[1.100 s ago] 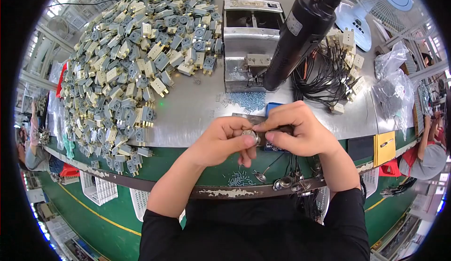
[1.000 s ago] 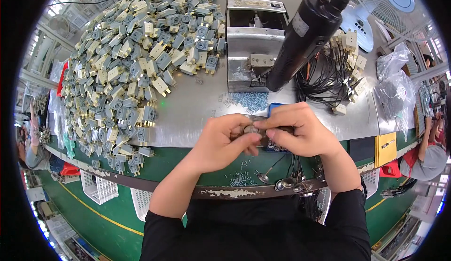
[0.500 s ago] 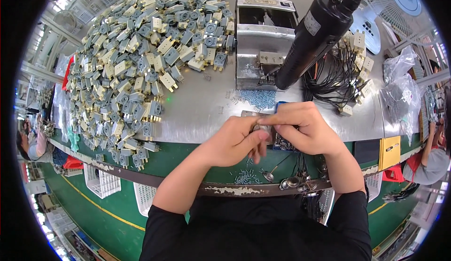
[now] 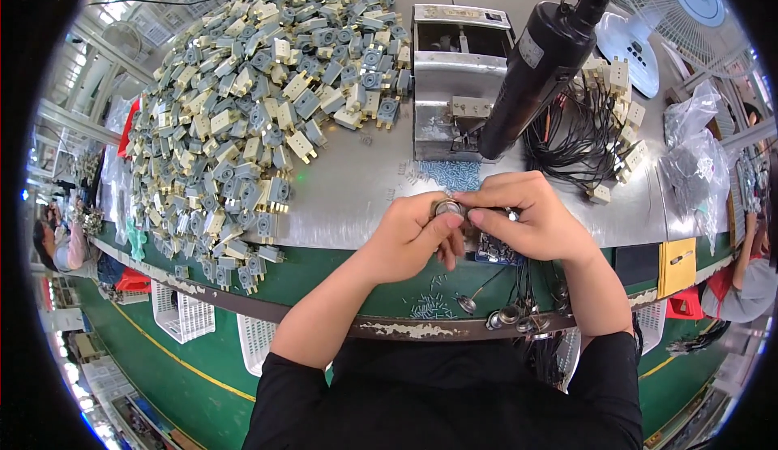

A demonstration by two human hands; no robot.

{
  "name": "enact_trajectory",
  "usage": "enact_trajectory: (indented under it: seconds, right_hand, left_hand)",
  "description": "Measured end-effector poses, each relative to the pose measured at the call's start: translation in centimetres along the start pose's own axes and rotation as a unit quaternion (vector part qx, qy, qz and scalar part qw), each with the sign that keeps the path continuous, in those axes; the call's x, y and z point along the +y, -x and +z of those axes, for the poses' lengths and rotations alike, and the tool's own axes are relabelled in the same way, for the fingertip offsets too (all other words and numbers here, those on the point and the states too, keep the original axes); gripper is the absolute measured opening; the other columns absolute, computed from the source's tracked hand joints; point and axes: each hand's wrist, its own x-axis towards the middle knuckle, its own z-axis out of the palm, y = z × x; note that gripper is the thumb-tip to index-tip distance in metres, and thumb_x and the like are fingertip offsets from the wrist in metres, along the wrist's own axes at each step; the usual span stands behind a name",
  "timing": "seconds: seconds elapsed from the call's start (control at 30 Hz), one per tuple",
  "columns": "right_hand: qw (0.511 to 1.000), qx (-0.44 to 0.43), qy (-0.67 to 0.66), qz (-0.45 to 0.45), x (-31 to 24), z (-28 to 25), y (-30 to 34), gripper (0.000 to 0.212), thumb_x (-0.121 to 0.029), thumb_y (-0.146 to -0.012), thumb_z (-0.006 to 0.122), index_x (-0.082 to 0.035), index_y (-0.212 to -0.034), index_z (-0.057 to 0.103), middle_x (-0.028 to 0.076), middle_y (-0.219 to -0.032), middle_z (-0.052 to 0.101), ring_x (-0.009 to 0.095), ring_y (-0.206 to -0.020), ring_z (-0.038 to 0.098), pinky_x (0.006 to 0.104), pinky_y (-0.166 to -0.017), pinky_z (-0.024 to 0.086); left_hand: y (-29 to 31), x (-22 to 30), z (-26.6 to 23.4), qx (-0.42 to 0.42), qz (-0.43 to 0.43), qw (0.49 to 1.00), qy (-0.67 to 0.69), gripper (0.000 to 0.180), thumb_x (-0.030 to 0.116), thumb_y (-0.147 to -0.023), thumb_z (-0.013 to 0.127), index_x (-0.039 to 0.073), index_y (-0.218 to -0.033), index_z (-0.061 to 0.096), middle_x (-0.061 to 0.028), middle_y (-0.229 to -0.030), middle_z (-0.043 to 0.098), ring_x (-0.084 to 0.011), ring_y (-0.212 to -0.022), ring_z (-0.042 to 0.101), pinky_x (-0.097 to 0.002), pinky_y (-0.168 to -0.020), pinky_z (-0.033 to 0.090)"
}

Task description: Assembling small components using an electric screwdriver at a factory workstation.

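Observation:
A small round metal part [image 4: 448, 207] is gripped between the thumb and curled fingers of my left hand [image 4: 409, 235]. Meeting it from the right, my right hand [image 4: 531, 219] has thumb and forefinger closed at the part's edge; whatever they pinch is too small to make out. Just beneath that hand is a blue tray [image 4: 496, 257] of small metal pieces, partly covered. Beyond the fingers lies a heap of bluish screws [image 4: 450, 174]. Closer to me, loose screws [image 4: 432, 307] are scattered on the green bench edge, beside round metal parts with wires [image 4: 509, 315].
A large pile of grey and cream socket pieces [image 4: 251, 101] covers the left of the bench. Behind my hands stands a metal machine [image 4: 462, 77], with a black cylindrical tool [image 4: 531, 69] leaning over it. Black cables [image 4: 567, 142] and a yellow pad [image 4: 677, 267] lie right.
The round metal part now shows more plainly between my fingers, its rim facing up. My right fingertips have shifted slightly against it. The whole view has moved a little.

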Motion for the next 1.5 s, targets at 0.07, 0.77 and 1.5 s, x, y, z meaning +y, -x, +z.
enact_trajectory:
  seconds: [0.07, 0.77, 1.5]
  right_hand:
    - [1.0, 0.012, -0.01, -0.013, 0.3, 0.4, 0.0, 0.03, -0.001, -0.094, 0.067, 0.005, -0.123, 0.073, 0.018, -0.083, 0.07, 0.027, -0.074, 0.067, 0.0366, -0.068, 0.05]
    - [0.928, -0.088, 0.339, 0.128, 0.6, -2.6, 1.7, 0.023, -0.011, -0.069, 0.082, 0.002, -0.087, 0.075, 0.019, -0.086, 0.07, 0.04, -0.082, 0.069, 0.0457, -0.08, 0.056]
    - [0.917, -0.165, 0.344, 0.112, 1.2, -1.4, 1.8, 0.013, -0.006, -0.074, 0.078, 0.002, -0.081, 0.07, 0.022, -0.084, 0.069, 0.042, -0.087, 0.068, 0.0505, -0.079, 0.054]
  left_hand:
    - [-0.2, -0.8, 0.5, 0.068, 0.045, 0.997, -0.019, 0.029, 0.024, -0.113, 0.05, -0.001, -0.104, 0.061, -0.0099, -0.082, 0.072, -0.0169, -0.066, 0.072, -0.0271, -0.057, 0.053]
    - [9.4, 4.5, -10.4, 0.435, -0.044, 0.56, -0.704, 0.036, 0.033, -0.083, 0.085, 0.009, -0.108, 0.076, -0.0085, -0.091, 0.069, -0.0291, -0.082, 0.069, -0.0417, -0.07, 0.053]
    - [8.5, 2.0, -4.5, 0.203, 0.098, 0.973, 0.051, 0.051, 0.007, -0.102, 0.064, 0.002, -0.15, 0.046, -0.0171, -0.128, 0.067, -0.0147, -0.098, 0.067, -0.0256, -0.07, 0.054]
